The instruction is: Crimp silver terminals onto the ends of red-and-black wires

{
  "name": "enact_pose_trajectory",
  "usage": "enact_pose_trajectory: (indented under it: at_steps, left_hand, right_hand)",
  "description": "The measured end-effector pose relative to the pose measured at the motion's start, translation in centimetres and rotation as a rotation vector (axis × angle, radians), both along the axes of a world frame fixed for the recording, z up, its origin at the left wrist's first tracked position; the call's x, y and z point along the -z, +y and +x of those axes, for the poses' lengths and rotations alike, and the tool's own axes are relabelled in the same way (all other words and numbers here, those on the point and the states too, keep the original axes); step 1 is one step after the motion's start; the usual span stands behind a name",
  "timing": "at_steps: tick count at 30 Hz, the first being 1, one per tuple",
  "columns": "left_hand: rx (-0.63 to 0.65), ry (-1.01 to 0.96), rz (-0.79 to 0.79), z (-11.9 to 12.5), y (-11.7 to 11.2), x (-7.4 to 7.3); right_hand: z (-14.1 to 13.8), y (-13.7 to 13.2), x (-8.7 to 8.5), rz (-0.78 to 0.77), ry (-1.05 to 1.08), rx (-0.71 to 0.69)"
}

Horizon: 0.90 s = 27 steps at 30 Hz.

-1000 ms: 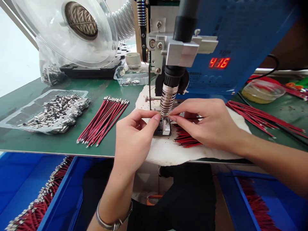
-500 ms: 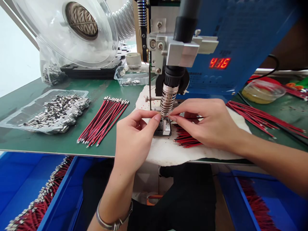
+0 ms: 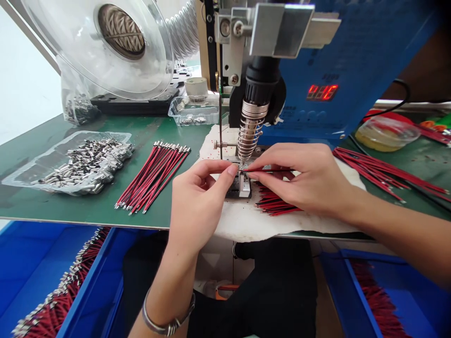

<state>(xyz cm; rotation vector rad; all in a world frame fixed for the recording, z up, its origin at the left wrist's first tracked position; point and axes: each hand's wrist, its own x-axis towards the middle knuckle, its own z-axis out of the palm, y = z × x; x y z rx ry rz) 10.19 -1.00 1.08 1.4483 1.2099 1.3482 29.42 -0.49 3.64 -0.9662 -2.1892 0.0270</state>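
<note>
My right hand point(image 3: 299, 180) pinches a thin red-and-black wire point(image 3: 271, 170) between thumb and forefinger, its end pointing left at the metal fixture point(image 3: 244, 185). Close on the left, my left hand point(image 3: 202, 197) has thumb and forefinger closed on a small metal connector, mostly hidden by the fingertips. Just above both sets of fingertips is the spring-wrapped tip point(image 3: 251, 129) of a soldering head. A bundle of red-and-black wires point(image 3: 276, 202) lies under my right hand on a white cloth point(image 3: 253, 225).
Left on the green table lie wires with metal ends point(image 3: 151, 176) and a clear tray point(image 3: 21, 171) of metal connectors. A blue machine point(image 3: 310, 119) with a red display stands behind. More wires point(image 3: 380, 171) lie at right. Blue bins point(image 3: 88, 286) sit below, either side.
The soldering head has risen away from the fixture, and its spring has stretched longer. Both hands stay nearly where they were, and more of the wire by my right fingers shows.
</note>
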Motion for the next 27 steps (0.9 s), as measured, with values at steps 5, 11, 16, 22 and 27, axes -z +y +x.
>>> enact_pose_trajectory:
  at_steps: [5,11,16,22,27]
  left_hand:
    - [0.017,-0.008,0.000,-0.10,-0.18,-0.03]
    - [-0.019,0.036,-0.001,-0.26,-0.41,-0.16]
    - [-0.023,0.064,-0.005,-0.22,-0.34,-0.07]
    - [-0.043,0.061,0.040,-0.11,-0.39,-0.29]
    - [-0.032,0.051,0.048,0.05,-0.54,-0.77]
  right_hand:
    - [0.47,0.08,0.01,0.056,-0.053,-0.029]
    - [0.81,0.24,-0.08,0.054,-0.104,-0.070]
    - [0.89,0.42,0.03,0.046,-0.132,-0.061]
    - [0.82,0.43,-0.08,0.014,-0.127,-0.069]
    - [0.77,0.32,-0.28,-0.017,-0.107,-0.064]
